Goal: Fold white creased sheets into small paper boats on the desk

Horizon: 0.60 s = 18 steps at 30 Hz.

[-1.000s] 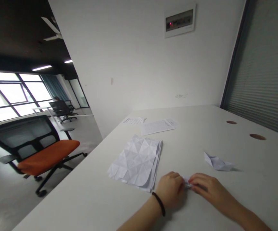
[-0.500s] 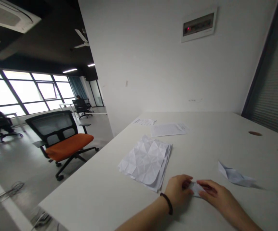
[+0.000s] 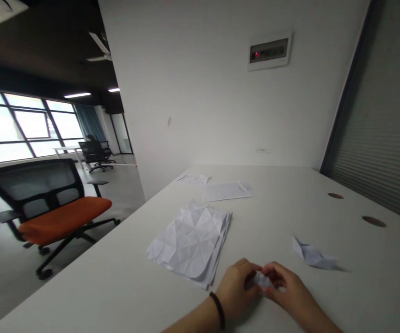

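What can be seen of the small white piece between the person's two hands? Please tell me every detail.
The small piece looks like white paper, with an uneven, creased or folded surface and soft grey shading. The fingers of the left hand hold it from the left, those of the right hand from the right, hiding its outer parts. It is low over the white table; whether it rests there is unclear. Blur hides its full shape and single folds.

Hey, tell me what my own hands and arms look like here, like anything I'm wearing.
Your left hand and right hand are gloveless. A narrow, dark, rounded band circles the left wrist; none shows on the right. No sleeves are visible.
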### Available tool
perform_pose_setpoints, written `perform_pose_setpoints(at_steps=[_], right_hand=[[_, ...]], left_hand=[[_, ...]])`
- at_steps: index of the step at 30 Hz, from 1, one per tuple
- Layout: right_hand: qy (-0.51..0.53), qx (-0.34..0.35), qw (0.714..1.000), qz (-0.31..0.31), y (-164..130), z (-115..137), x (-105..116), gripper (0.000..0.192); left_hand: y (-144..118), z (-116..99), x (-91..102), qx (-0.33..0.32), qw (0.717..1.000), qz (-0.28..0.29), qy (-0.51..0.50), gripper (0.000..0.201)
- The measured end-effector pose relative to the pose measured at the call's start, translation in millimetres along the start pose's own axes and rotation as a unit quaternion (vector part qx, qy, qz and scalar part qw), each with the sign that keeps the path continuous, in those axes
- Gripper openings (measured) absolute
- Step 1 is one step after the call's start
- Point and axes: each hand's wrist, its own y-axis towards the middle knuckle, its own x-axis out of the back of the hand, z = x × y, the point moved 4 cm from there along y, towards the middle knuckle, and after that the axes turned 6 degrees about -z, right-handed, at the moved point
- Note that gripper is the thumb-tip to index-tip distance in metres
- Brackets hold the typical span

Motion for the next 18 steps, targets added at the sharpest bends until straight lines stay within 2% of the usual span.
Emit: perform_pose_setpoints(at_steps=[3,6,9,15,18], right_hand=[[-0.004,-0.015,1.000,-0.004,-2.4,0.3,-0.1,0.016],[-0.043,-0.009,0.999,-0.016,-4.6,0.7,3.3,0.008],[-0.041,-0.009,0.999,-0.018,-8.0,-0.3,8.0,0.008],[-0.038,0.088,0.995,-0.032,-14.1,3.6,18.4,0.009],[-0.065,0.093,0.993,-0.037,-14.2,2.6,20.8,0.009]], left_hand=[[2.3,-2.1,1.1,0.005,1.000,0.020,0.017,0.025],[4.5,-3.0,0.5,0.013,0.999,0.030,0.014,0.020],[5.3,-6.7,0.0,-0.003,1.000,0.030,0.010,0.017],[6.5,-11.0,-0.2,-0.012,1.000,0.021,0.020,0.015],[7.5,-11.4,-1.4,-0.033,0.999,0.015,0.022,0.014]])
